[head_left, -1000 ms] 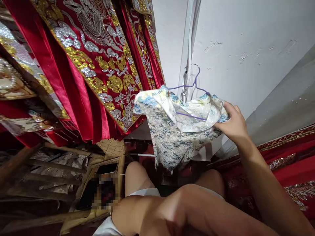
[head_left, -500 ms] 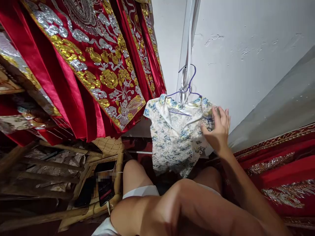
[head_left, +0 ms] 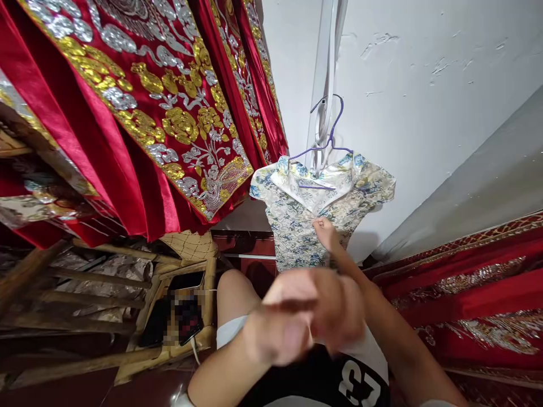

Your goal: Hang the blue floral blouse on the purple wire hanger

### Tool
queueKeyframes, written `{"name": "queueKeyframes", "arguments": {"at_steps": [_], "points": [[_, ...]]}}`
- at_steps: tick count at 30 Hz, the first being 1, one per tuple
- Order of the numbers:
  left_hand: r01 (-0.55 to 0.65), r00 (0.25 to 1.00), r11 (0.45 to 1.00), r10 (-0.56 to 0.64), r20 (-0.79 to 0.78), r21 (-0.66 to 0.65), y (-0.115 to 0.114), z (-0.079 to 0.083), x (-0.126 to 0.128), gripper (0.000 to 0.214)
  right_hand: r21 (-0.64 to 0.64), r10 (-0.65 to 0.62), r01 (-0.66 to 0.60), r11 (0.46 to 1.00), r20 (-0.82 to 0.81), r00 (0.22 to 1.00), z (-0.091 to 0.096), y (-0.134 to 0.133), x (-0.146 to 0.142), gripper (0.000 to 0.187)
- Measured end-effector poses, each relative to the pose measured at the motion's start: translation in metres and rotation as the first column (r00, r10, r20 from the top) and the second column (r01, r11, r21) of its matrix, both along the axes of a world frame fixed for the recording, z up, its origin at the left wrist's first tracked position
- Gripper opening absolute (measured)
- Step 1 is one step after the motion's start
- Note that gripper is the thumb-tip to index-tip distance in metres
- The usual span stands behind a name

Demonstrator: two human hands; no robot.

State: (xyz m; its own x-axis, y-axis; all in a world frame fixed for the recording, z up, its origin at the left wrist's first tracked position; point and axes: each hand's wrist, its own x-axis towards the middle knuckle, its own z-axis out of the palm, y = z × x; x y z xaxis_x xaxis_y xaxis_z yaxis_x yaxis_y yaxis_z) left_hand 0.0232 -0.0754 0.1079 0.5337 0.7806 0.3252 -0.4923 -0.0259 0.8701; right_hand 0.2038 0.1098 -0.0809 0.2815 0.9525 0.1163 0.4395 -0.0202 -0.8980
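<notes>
A floral short-sleeved blouse [head_left: 292,226] in cream, blue and yellow hangs on a purple hanger [head_left: 335,127] against the wall. My right hand [head_left: 326,233] pinches the front of the blouse just under the V of its collar. Much closer to the camera is my left hand [head_left: 305,316], blurred, with its fingers curled in. It covers the blouse's lower part from view. Whatever those fingers hold, if anything, is hidden.
Red garments with gold and silver sequins [head_left: 182,124] hang at left. A bamboo chair [head_left: 207,299] carries a phone [head_left: 189,319] with a white cable. More red embroidered cloth [head_left: 475,288] lies at right. A white strap [head_left: 328,56] runs down the wall.
My right hand has moved left from the blouse's sleeve to its front and closed there. My left hand, curled, has risen into the lower middle. The view has shifted slightly.
</notes>
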Motion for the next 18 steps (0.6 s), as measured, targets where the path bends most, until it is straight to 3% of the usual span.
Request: {"name": "queueKeyframes", "arguments": {"at_steps": [3,5,8,11,14,18], "points": [[-0.237,0.959,0.952,0.260,0.109,-0.193,0.032,-0.035,0.011,0.044,0.005,-0.051,0.051,0.999,0.009,0.999,0.000,0.005,-0.003,0.027],[-0.421,0.899,0.865,0.437,0.000,-0.272,0.056,-0.070,0.011,0.037,0.016,-0.052,0.052,0.999,-0.001,0.999,-0.002,0.006,-0.006,0.027],[-0.555,0.826,0.743,0.545,-0.141,-0.374,0.086,-0.126,0.005,0.036,0.032,0.004,-0.002,0.999,-0.044,0.999,-0.006,0.008,-0.011,0.020],[-0.626,0.780,0.700,0.570,-0.259,-0.343,0.100,-0.170,0.002,0.037,0.042,0.028,-0.023,0.999,-0.109,0.994,-0.009,0.012,-0.015,0.016],[-0.674,0.735,0.691,0.589,-0.335,-0.261,0.101,-0.195,0.008,0.034,0.043,0.031,-0.024,0.999,-0.176,0.984,-0.009,0.009,-0.017,0.015],[-0.719,0.666,0.688,0.643,-0.379,-0.098,0.097,-0.207,0.021,0.022,0.049,0.061,-0.050,0.998,-0.251,0.966,-0.005,-0.024,-0.023,0.018]]}}
